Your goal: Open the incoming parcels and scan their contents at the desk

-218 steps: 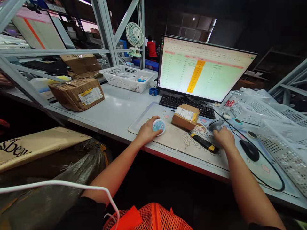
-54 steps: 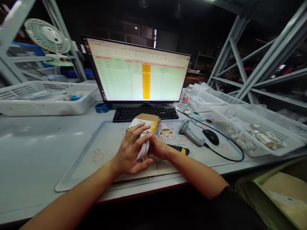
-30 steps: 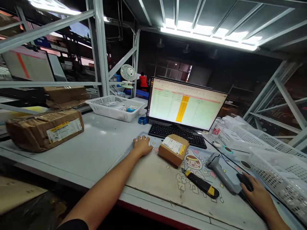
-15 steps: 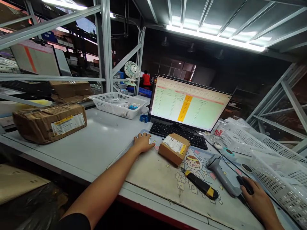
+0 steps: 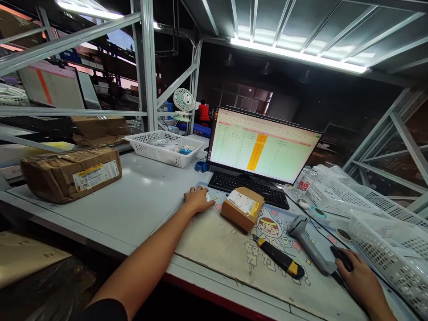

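Note:
My left hand point(image 5: 198, 199) rests palm down on the left edge of the printed desk mat point(image 5: 214, 240), fingers spread, holding nothing. To its right sits a small brown cardboard box point(image 5: 241, 210) with a white and yellow label. At the right, my right hand point(image 5: 358, 272) is wrapped over a black computer mouse point(image 5: 342, 258). Between the hands lie a black and yellow utility knife point(image 5: 280, 257) and a grey barcode scanner point(image 5: 310, 246). Behind the small box are a black keyboard point(image 5: 217, 180) and a monitor point(image 5: 264, 145) showing a spreadsheet with an orange column.
A larger taped carton point(image 5: 72, 174) stands at the left of the table. White perforated baskets point(image 5: 165, 147) stand at the back, and more baskets point(image 5: 384, 245) line the right side. Blue tape point(image 5: 201, 166) and a small fan point(image 5: 183, 100) are near the monitor. A person in red point(image 5: 203, 111) is far behind.
My left hand has shifted very slightly to the left on the mat. My right hand stays on the mouse, and the view has tilted a little.

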A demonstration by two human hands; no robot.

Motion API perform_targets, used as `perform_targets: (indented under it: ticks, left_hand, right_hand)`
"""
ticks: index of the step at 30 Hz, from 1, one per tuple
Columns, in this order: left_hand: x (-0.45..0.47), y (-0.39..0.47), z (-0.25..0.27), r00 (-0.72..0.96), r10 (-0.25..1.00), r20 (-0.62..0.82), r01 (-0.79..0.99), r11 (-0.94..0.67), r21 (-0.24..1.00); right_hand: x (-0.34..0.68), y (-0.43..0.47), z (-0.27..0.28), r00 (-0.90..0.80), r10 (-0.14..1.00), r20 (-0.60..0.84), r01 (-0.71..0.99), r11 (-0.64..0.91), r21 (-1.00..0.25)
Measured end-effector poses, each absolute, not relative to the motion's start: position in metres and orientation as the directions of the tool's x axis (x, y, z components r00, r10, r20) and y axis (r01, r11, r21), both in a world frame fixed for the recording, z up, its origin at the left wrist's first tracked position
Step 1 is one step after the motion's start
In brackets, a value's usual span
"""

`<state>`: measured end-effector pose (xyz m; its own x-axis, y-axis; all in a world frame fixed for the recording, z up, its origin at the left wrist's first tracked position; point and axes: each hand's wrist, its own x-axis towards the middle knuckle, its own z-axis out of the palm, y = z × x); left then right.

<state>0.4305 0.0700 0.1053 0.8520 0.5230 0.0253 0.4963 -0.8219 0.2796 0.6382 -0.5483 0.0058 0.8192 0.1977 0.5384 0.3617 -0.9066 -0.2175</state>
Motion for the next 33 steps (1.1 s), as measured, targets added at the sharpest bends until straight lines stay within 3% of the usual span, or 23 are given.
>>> perform_targets:
  ticks: [12,24,33]
  left_hand:
    - [0.423,0.070,0.114,0.850,0.526,-0.031,0.516,-0.820,0.247]
    - [0.422,0.067,0.115,0.814,0.569,0.118,0.515,-0.800,0.309]
    - [0.421,0.064,0.119,0.781,0.605,0.152,0.505,-0.756,0.417]
  right_hand:
    - [0.652,-0.552,-0.003,0.788,0.238,0.568,0.447,-0.856,-0.262]
    - [0.656,-0.554,-0.008,0.779,0.246,0.577,0.463,-0.846,-0.264]
    - [0.649,-0.550,-0.002,0.809,0.236,0.538,0.423,-0.870,-0.254]
